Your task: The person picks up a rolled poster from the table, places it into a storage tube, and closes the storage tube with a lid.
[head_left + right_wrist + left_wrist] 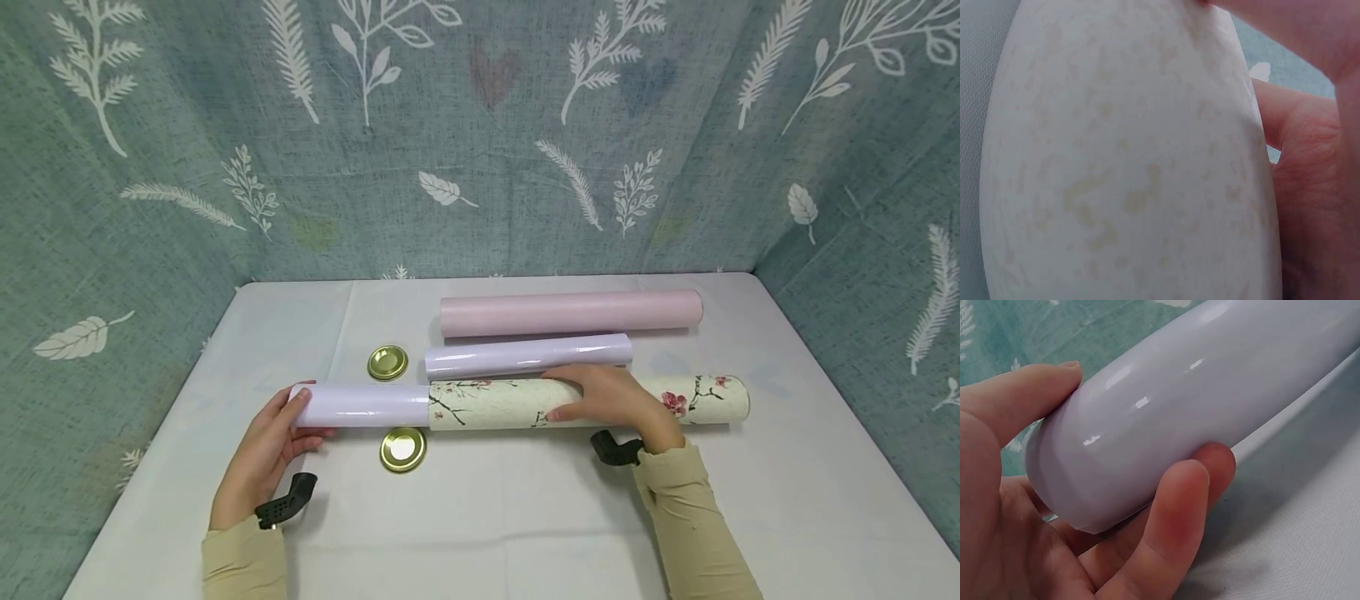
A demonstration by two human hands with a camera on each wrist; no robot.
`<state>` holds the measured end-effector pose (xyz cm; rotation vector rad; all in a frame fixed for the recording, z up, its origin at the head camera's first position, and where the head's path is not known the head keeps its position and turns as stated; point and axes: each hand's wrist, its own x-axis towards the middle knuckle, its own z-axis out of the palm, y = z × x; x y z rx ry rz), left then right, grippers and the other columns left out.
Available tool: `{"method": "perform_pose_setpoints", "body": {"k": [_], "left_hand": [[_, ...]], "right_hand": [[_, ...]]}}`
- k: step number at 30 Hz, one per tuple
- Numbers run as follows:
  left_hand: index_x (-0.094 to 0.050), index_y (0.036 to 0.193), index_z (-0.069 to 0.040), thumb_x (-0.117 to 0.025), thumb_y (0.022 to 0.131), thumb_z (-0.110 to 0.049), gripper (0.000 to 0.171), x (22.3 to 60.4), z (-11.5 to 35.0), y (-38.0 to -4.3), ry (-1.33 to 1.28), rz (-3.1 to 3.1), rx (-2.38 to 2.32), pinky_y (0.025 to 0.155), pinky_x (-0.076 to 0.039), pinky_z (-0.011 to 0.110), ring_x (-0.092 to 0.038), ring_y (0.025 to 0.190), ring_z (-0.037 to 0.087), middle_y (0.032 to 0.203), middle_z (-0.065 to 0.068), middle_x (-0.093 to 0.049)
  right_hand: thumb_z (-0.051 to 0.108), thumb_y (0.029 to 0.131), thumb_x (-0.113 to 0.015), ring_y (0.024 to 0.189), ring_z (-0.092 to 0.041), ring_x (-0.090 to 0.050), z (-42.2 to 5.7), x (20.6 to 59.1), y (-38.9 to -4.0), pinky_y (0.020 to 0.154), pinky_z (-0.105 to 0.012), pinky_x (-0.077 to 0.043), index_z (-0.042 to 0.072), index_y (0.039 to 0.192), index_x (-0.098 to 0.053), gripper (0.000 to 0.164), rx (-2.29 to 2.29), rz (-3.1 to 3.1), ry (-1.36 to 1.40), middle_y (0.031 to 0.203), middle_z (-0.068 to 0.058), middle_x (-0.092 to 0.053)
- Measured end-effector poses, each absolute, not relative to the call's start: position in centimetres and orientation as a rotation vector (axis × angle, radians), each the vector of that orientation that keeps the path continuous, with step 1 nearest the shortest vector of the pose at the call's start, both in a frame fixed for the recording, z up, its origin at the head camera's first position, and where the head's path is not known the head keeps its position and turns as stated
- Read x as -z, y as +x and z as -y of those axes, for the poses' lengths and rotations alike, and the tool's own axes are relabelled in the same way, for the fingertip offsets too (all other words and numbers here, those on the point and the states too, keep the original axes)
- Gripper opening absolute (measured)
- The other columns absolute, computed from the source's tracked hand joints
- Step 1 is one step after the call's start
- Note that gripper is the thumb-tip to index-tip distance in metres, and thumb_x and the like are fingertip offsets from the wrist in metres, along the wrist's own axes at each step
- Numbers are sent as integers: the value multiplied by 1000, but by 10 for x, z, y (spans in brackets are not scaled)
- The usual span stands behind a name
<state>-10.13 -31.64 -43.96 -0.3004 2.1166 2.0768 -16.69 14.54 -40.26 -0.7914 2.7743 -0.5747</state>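
Note:
A glossy pale lilac roll (360,406) lies lengthwise in the head view, its left end held by my left hand (264,442). In the left wrist view, the thumb presses one side of this roll (1141,406) and fingers curl beneath it. Its right end meets a cream roll with red blossoms and dark branches (480,406); whether it sits inside or only abuts cannot be told. My right hand (611,396) grips the cream roll from above, thumb on the near side. The right wrist view shows the mottled cream surface (1122,156) close up, with the hand against its side.
Behind lie a shorter glossy lilac roll (525,355) and a pink roll (570,314). One gold lid (387,362) is behind the held lilac roll, another gold lid (402,449) in front. A leaf-patterned curtain (487,208) borders the white table (480,508).

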Motion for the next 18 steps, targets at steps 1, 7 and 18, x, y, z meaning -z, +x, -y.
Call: {"method": "perform_pose_setpoints", "body": {"k": [1,7,18], "left_hand": [[-19,137,-6,-47,89,-45,68,440,316,-102,-306,-2119,-2073,67,-52,31,-62,86,25,117,17,-42],[-7,139,-2,-47,90,-41,74,442,317,-103,-294,-2090,-2100,77,-49,34,-61,89,22,125,21,-33],[-16,133,4,-48,92,-33,64,445,317,-103,-224,-2083,-2106,82,-46,35,-58,98,21,126,24,-30]], "right_hand": [[64,69,-61,110,-17,-50,-145,402,-167,87,-41,-40,31,126,-51,66,581,-2774,-791,122,12,-52],[63,69,-62,110,-16,-50,-145,400,-166,87,-41,-40,32,125,-51,65,605,-2770,-782,122,13,-52],[65,68,-61,108,-17,-51,-145,401,-166,86,-41,-41,29,125,-52,68,597,-2779,-817,121,11,-53]]}}
